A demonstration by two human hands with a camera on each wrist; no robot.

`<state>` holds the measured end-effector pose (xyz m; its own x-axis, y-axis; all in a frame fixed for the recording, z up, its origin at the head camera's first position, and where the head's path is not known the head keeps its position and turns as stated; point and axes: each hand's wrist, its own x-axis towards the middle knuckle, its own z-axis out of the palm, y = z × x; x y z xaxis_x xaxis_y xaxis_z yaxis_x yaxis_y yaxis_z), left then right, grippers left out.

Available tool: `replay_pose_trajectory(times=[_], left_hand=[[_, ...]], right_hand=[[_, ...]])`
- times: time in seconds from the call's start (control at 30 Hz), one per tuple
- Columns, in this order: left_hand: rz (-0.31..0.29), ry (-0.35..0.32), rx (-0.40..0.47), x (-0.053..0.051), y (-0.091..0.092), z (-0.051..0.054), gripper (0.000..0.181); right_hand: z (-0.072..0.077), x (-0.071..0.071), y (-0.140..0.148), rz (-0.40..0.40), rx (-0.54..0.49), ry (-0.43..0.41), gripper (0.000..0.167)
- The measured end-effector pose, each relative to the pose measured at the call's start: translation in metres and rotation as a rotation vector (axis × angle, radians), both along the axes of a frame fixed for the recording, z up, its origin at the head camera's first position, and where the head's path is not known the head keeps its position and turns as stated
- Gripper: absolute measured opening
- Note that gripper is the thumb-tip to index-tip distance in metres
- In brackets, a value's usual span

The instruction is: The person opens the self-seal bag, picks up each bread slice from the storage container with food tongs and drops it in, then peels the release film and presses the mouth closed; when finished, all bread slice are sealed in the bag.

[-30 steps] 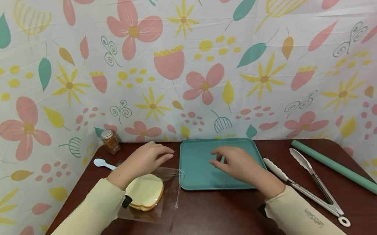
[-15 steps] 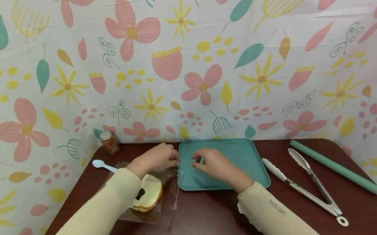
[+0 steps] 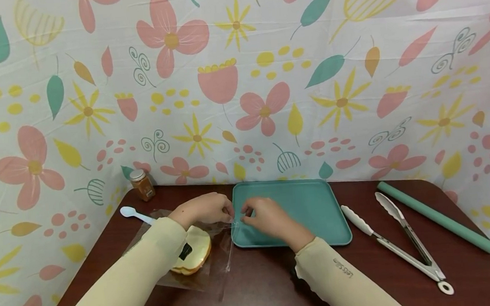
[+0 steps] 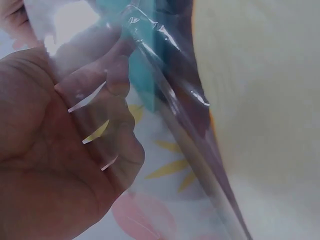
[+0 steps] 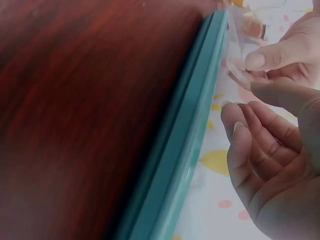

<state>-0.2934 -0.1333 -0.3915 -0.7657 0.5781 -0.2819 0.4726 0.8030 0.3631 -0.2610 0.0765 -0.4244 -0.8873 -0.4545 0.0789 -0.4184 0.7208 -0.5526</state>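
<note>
Across the back and sides of the red-brown desk (image 3: 265, 298) hangs a white cloth (image 3: 244, 148) printed with pink, yellow and green flowers and leaves. Against the desk's back edge lies a teal tray (image 3: 297, 211); near the back left corner stands a silver-lidded jar (image 3: 143, 186), with a pale blue spoon (image 3: 136, 213) closer to the left edge. Open tongs (image 3: 418, 266) and a green roll (image 3: 438, 218) lie towards the right edge. On the desk's left half, beside the tray, is a clear plastic bag (image 3: 220, 251) with bread (image 3: 199, 245); whether the bread is inside is unclear.

The head view shows mostly the backs of the hands. From the left wrist, the left hand (image 3: 204, 209) pinches the bag, its curled fingers visible through the film. From the right wrist, the right hand (image 3: 265, 216) has loosely curved, parted fingers beside the bag; contact cannot be told.

Lettering on the right sleeve (image 3: 345, 272) seems to read "Let's Slim"; the jar's label is too small to read.
</note>
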Motion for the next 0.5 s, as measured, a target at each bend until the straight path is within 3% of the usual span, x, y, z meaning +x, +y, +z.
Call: replay_pose_trajectory(times=[0.27,0.5], left_hand=[[-0.005,0.027,0.016,-0.001,0.000,-0.003,0.014],[-0.005,0.020,0.013,0.001,0.002,-0.003,0.015]], right_hand=[[-0.006,-0.002,-0.007,0.029,0.026,-0.023,0.010],[-0.011,-0.005,-0.012,0.043,0.038,0.010,0.005]])
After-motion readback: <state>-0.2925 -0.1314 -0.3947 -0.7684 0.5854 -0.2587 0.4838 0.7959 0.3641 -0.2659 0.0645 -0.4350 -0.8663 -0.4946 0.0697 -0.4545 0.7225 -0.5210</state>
